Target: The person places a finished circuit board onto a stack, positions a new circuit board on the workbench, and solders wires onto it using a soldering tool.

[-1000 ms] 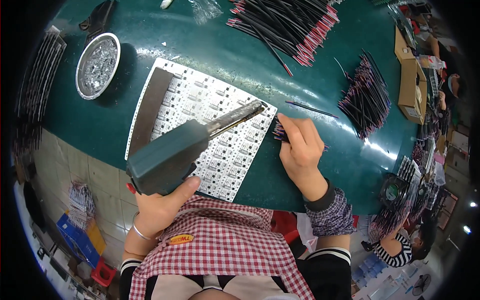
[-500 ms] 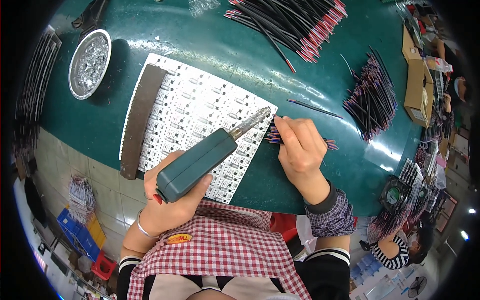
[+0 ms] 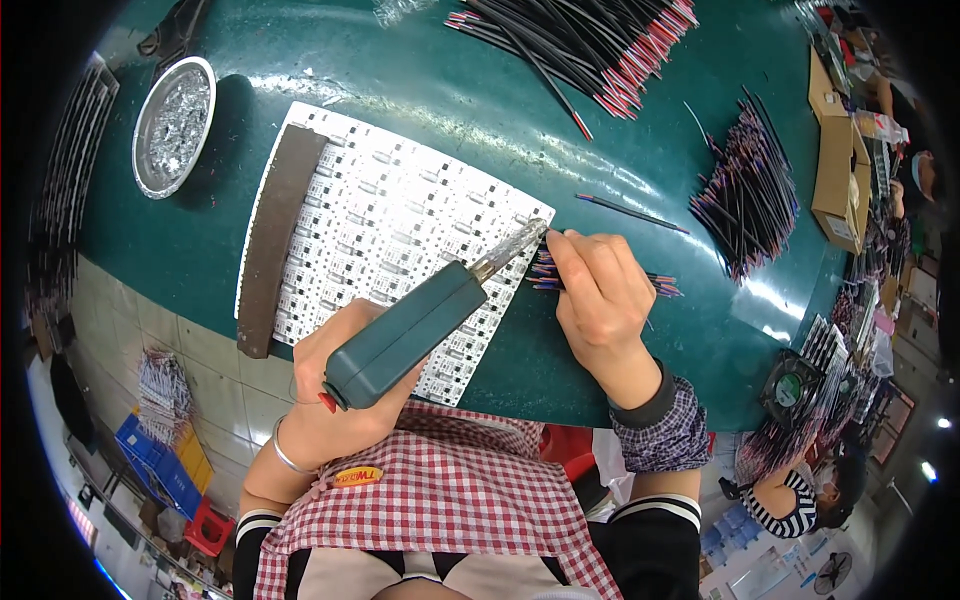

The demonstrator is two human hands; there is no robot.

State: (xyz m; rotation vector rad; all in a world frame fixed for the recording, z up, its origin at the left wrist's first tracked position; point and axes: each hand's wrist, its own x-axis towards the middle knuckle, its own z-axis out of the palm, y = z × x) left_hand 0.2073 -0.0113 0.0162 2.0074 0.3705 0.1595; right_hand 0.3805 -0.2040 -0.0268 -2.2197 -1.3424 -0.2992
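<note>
My left hand (image 3: 345,395) is wrapped round a dark green soldering gun (image 3: 405,335) with a red trigger. Its silvery tip reaches the right corner of a white circuit board panel (image 3: 365,205), close to my right fingertips. My right hand (image 3: 605,295) is closed in a pinch at that corner, seemingly on a thin wire whose end is mostly hidden by the fingers. Beneath this hand lies a small bundle of dark wires (image 3: 545,272) with coloured ends. A brown bar (image 3: 280,240) rests across the panel's left side.
A white bowl of metal scraps (image 3: 175,125) stands at the far left. Black wires with red and white ends (image 3: 590,50) lie at the back. Another wire pile (image 3: 745,195) is at right, beside a cardboard box (image 3: 840,185). One loose wire (image 3: 632,213) lies nearer the panel.
The soldering gun in my left hand has shifted slightly right, bringing its tip nearer my right fingertips at the panel corner. My right hand stays almost still.
</note>
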